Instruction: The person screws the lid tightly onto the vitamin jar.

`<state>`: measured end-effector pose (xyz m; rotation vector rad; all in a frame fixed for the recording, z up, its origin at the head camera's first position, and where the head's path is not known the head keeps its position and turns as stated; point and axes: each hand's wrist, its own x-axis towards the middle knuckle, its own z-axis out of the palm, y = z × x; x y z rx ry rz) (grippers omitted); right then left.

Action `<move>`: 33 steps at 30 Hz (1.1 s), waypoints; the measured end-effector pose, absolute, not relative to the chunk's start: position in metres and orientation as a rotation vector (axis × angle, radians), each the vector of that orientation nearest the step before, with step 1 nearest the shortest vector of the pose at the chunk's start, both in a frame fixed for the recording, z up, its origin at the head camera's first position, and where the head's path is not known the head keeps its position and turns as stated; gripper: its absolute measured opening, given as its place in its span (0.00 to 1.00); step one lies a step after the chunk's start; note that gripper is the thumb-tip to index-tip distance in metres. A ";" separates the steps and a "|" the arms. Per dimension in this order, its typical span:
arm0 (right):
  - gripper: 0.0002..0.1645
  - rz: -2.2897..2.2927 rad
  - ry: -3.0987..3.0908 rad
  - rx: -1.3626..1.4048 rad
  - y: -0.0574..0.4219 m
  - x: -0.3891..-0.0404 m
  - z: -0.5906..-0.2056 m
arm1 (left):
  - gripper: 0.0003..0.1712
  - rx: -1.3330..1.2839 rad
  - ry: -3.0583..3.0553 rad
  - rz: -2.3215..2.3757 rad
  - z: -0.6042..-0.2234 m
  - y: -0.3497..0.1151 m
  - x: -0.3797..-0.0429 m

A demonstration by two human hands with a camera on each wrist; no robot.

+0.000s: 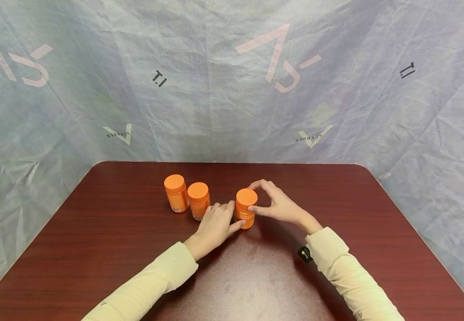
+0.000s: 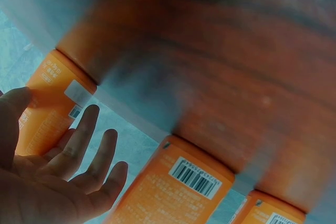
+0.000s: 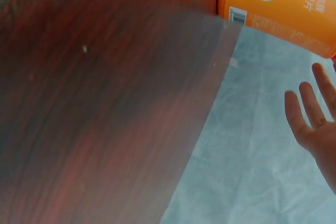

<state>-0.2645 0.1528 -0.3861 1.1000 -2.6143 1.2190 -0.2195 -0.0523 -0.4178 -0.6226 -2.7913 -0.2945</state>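
An orange bottle (image 1: 245, 216) with an orange screw cap (image 1: 246, 196) stands upright on the table between the two hands. My left hand (image 1: 214, 225) grips its lower body, thumb in front and index finger at the far side; the other fingers spread away from the bottle in the left wrist view. Up at the cap, my right hand (image 1: 282, 207) pinches with thumb and index finger. Its remaining fingers (image 3: 310, 108) stick out loosely in the right wrist view. Just left of my left hand stands a second orange bottle (image 1: 198, 201), partly hidden by that hand.
A third orange bottle (image 1: 176, 194) stands upright at the far left of the row. All three are on a dark red wooden table (image 1: 95, 249). Grey printed cloth (image 1: 216, 89) hangs behind and around it. A small black device (image 1: 305, 254) sits at the right wrist.
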 end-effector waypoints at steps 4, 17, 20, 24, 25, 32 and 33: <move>0.28 1.200 -2.578 1.057 0.150 -0.263 -0.389 | 0.31 -0.624 -2.792 -0.299 -0.418 -0.052 -0.220; 0.32 1.200 -2.618 1.026 0.152 -0.262 -0.387 | 0.31 -0.630 -2.785 -0.294 -0.417 -0.052 -0.220; 0.32 1.217 -2.612 1.081 0.155 -0.265 -0.386 | 0.31 -0.627 -2.786 -0.300 -0.416 -0.052 -0.219; 0.31 1.212 -2.572 1.196 0.157 -0.269 -0.386 | 0.31 -0.624 -2.789 -0.312 -0.416 -0.052 -0.219; 0.31 1.209 -2.561 1.224 0.158 -0.270 -0.386 | 0.31 -0.625 -2.788 -0.313 -0.416 -0.052 -0.219; 0.29 1.188 -2.510 1.348 0.158 -0.271 -0.384 | 0.30 -0.624 -2.784 -0.308 -0.417 -0.053 -0.219; 0.29 1.188 -2.505 1.354 0.158 -0.271 -0.384 | 0.30 -0.623 -2.784 -0.307 -0.417 -0.053 -0.219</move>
